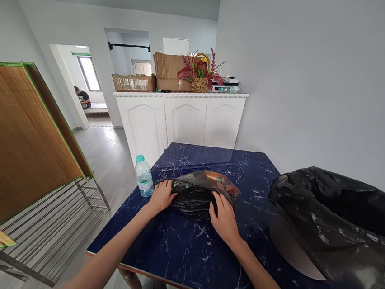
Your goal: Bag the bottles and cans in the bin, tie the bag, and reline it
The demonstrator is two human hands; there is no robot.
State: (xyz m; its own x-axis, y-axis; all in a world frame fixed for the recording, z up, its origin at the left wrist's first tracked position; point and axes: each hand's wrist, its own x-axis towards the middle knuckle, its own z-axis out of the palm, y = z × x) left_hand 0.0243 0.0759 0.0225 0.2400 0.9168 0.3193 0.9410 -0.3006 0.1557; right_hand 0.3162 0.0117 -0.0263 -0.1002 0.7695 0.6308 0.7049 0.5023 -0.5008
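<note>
Left hand flat, fingers spread, pressing left end of black plastic bag. Right hand grips bag's right edge. Bag between hands on blue table. Water bottle just left of left hand.

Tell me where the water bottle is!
The water bottle stands upright at the blue table's left edge, just beside the left hand on the black bag.

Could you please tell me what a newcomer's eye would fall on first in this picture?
The dark blue marbled table dominates the middle, where the left hand and right hand press on a small black plastic bundle. At the table's right side bulks a large black bag, glossy and crumpled; a water bottle stands at the left edge.
</note>
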